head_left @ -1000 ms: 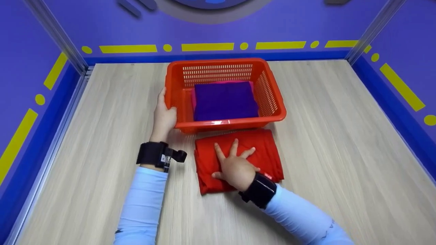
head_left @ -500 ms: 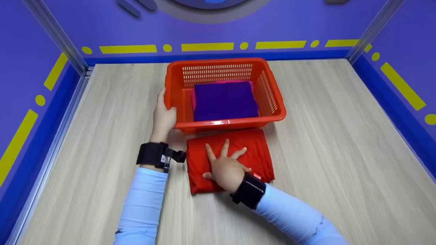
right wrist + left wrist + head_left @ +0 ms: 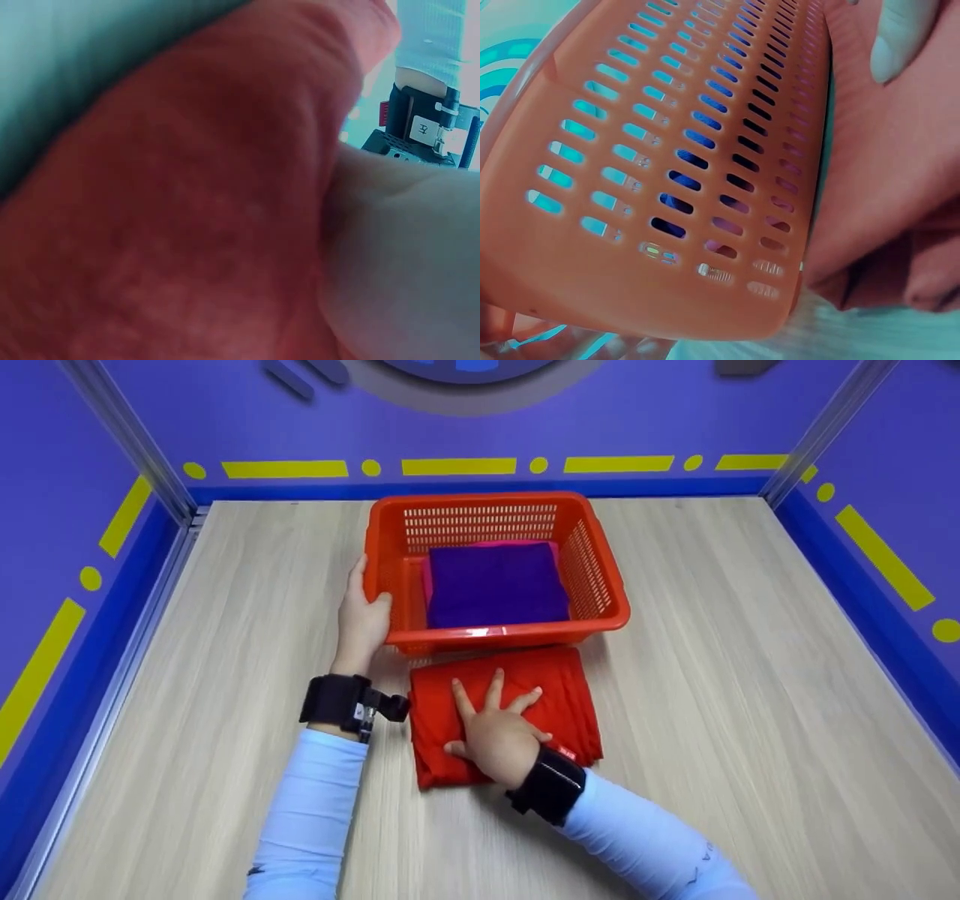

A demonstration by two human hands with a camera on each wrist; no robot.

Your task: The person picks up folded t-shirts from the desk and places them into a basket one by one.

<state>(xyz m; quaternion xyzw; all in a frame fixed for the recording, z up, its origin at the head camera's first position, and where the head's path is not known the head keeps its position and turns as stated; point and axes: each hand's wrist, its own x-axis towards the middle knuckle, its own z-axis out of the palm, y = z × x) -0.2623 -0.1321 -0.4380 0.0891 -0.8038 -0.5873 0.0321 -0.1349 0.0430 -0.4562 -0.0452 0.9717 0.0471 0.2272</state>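
Note:
A red-orange plastic basket (image 3: 450, 639) stands in the middle of the table, and inside it lies a folded purple cloth (image 3: 499, 585) over a pink cloth (image 3: 428, 585). My left hand (image 3: 362, 619) grips the basket's left side, thumb at the rim and fingers outside; the left wrist view shows the slotted basket wall (image 3: 630, 285) up close. In front of the basket is a folded red cloth (image 3: 555, 675) with a small red-and-white label near its lower right. On top of it rests my right hand (image 3: 501, 739), fingers spread. The red cloth (image 3: 187, 187) fills much of the right wrist view.
The light wood-grain table (image 3: 712, 675) extends on both sides of the basket. A purple wall with yellow marks (image 3: 457, 467) rises close behind it, and matching panels with metal posts (image 3: 825, 427) bound the left and right.
The red cloth has slid a little to the left together with my right hand, mostly during the earlier half second. My left hand and the basket stay in place.

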